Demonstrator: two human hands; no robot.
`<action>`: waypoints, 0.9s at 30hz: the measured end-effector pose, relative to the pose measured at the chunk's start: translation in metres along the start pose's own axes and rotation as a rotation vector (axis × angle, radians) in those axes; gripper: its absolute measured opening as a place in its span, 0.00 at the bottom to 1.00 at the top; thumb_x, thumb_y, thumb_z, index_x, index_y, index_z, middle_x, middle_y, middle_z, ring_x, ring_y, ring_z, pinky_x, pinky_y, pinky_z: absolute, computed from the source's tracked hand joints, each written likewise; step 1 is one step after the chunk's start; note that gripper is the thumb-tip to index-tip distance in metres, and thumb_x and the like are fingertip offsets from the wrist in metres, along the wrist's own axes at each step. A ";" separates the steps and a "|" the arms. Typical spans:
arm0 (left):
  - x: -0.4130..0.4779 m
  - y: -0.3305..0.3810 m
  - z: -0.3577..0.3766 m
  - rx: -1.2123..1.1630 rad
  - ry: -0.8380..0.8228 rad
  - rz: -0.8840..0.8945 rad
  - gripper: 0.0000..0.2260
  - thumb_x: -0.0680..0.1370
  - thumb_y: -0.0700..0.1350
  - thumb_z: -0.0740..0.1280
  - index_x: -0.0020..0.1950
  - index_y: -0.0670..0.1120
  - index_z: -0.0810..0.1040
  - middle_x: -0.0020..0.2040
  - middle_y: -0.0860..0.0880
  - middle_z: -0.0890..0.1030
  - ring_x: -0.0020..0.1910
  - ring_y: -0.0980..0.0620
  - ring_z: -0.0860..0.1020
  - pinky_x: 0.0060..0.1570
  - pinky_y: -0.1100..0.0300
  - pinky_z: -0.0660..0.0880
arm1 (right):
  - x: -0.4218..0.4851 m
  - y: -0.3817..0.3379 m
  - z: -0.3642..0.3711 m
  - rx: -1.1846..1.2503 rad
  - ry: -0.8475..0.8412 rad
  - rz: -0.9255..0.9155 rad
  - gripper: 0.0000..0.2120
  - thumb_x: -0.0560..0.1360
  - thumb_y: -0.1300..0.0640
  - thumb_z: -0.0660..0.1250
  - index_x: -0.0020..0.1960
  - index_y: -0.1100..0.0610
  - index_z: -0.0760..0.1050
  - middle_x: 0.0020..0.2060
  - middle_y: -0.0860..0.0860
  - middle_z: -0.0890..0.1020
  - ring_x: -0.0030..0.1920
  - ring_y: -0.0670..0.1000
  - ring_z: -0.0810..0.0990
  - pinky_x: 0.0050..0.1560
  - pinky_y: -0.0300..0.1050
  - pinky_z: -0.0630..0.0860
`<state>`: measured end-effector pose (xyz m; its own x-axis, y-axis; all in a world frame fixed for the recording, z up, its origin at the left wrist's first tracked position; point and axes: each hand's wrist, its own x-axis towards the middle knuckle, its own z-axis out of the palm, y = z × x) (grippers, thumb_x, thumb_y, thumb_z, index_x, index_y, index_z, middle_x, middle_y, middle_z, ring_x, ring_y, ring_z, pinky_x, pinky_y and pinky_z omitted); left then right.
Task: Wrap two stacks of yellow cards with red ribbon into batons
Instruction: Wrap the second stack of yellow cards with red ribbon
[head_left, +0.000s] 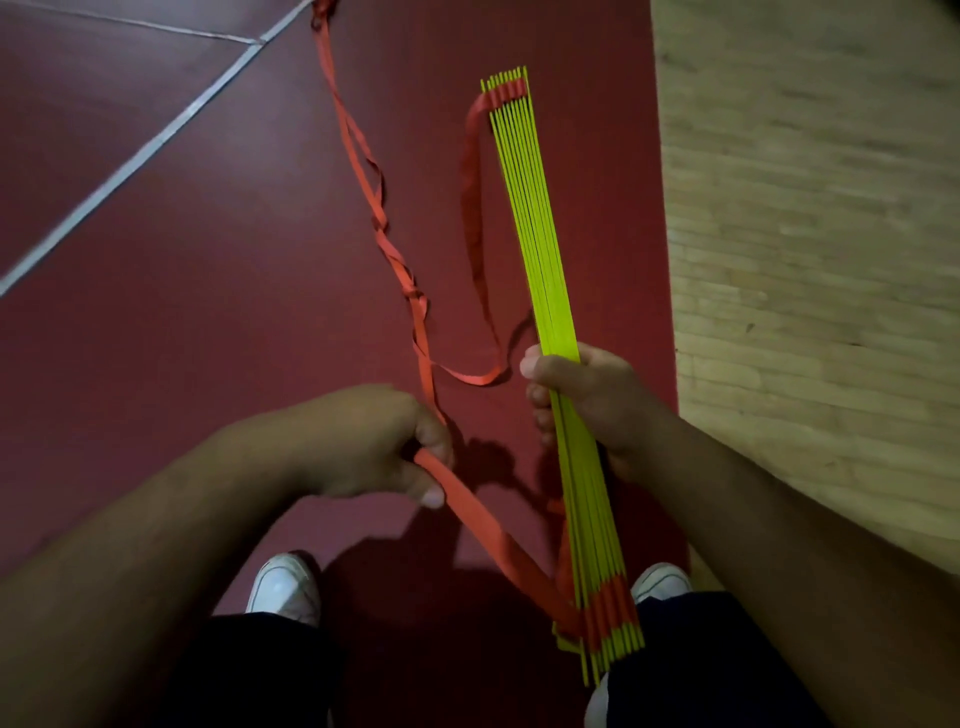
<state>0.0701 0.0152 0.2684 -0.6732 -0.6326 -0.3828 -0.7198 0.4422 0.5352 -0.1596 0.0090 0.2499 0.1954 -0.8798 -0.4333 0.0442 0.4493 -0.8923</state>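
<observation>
We find the left hand (374, 447) with fingers curled round the red ribbon (483, 525), which runs taut to the near end of the stack of yellow cards (527, 208). We judge the ribbon soft, light and prone to twisting. The stack looks stiff lengthwise but liable to fan, so it is best held mid-length. The right hand (592, 395) grips it there, fingers wrapped round, holding it above the floor.

My yellow cards (530, 234) look smooth and matt (stiff plastic or card, unclear); the red ribbon (483, 524) is flat cloth, faintly glossy; maroon floor (208, 312) matt.
</observation>
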 end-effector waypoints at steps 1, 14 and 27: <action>-0.002 -0.004 -0.005 0.008 0.041 0.001 0.12 0.72 0.52 0.76 0.35 0.62 0.75 0.33 0.69 0.77 0.34 0.66 0.75 0.34 0.74 0.65 | -0.003 -0.001 0.001 0.029 -0.031 0.014 0.11 0.72 0.54 0.73 0.48 0.54 0.73 0.30 0.50 0.73 0.27 0.49 0.71 0.29 0.42 0.71; 0.003 -0.019 -0.021 0.102 0.853 -0.073 0.20 0.72 0.62 0.67 0.38 0.45 0.77 0.29 0.51 0.71 0.31 0.48 0.70 0.30 0.50 0.70 | -0.021 0.003 0.022 0.282 -0.285 0.189 0.43 0.48 0.49 0.87 0.57 0.55 0.71 0.30 0.52 0.74 0.28 0.50 0.74 0.29 0.45 0.76; 0.017 -0.012 -0.020 0.113 0.863 -0.140 0.26 0.70 0.70 0.66 0.37 0.46 0.75 0.30 0.49 0.74 0.32 0.47 0.74 0.32 0.48 0.72 | -0.021 0.006 0.036 -0.125 -0.265 0.056 0.20 0.57 0.60 0.75 0.49 0.53 0.79 0.38 0.61 0.81 0.39 0.63 0.81 0.45 0.66 0.80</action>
<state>0.0704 -0.0136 0.2703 -0.2482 -0.9251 0.2875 -0.8292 0.3563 0.4306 -0.1281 0.0352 0.2584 0.4435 -0.7758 -0.4489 -0.0920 0.4589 -0.8837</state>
